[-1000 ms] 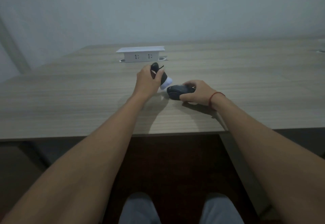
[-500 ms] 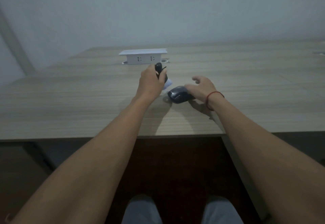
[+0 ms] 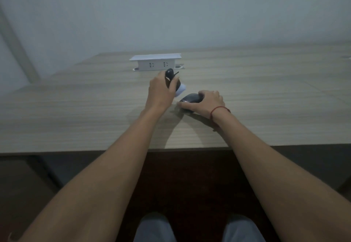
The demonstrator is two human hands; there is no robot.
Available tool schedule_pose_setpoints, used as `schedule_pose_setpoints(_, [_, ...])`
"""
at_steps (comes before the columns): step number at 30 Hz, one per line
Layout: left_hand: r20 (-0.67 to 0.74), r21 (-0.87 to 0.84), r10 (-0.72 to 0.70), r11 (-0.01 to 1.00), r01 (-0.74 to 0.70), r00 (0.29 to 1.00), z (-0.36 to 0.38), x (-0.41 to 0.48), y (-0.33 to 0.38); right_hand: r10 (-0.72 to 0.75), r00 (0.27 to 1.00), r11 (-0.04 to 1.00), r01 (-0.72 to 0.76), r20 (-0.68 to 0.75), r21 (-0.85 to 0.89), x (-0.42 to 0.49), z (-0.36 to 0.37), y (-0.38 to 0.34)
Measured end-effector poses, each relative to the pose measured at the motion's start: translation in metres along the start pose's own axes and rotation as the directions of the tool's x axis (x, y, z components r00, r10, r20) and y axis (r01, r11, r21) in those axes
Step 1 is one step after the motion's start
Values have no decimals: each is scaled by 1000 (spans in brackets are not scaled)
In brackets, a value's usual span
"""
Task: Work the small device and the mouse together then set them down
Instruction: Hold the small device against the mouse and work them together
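- Left hand, centre of frame, fingers clenched round the device; its long axis stands nearly upright, tipped toward the frame's upper left, pale lower end just above the counter.
- Right hand, just right of centre, fingers cupped over the mouse, which rests on the counter.
- Device lies up-left of the mouse, near it; contact cannot be told.
- Judgement: each hand need only lower and release.
- Count: one device, one mouse, one socket box, two hands.

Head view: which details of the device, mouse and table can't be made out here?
- Small device: lower body wrapped by left hand; type unclear.
- Mouse: rear covered by right hand; logo too small.
- Table: sides cut off by the frame.
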State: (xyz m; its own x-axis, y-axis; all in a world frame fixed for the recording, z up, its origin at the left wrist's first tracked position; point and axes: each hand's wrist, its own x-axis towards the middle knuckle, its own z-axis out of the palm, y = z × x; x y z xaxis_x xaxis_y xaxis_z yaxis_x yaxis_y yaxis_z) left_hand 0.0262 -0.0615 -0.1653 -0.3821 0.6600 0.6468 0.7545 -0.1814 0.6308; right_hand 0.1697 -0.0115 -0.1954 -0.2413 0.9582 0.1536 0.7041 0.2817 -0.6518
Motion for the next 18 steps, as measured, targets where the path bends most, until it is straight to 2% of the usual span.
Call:
schedule_pose_setpoints(3, [104, -17, 49, 999, -47, 993, 2, 4, 6, -69, 991, 986, 50, 118, 158, 7, 0, -1])
schedule_pose_setpoints(7, [228, 230, -29, 973, -25, 973, 3, 13, 1, -121, 983, 948, 73, 139, 310, 9, -1, 5])
schedule_pose_setpoints(8, [248, 241, -42, 970, -19, 968, 1, 15, 2, -127, 981, 938, 71, 146, 339, 9, -2, 5])
schedule_pose_setpoints(11, [231, 11, -67, 998, 66, 971, -2, 13, 10, -161, 974, 909, 84, 158, 407, 12, -2, 5])
schedule_pose_setpoints(12, [216, -18, -77, 996, 83, 973, 0, 11, 12, -167, 974, 906, 91, 153, 413, 12, -2, 5])
schedule_pose_setpoints(16, [190, 218, -108, 974, 66, 976, 3, 11, 7, -93, 983, 931, 29, 159, 364, 15, -4, 3])
schedule_pose_setpoints(18, [187, 197, -86, 979, 48, 979, 0, 15, 8, -80, 982, 935, 15, 169, 353, 15, -2, 2])
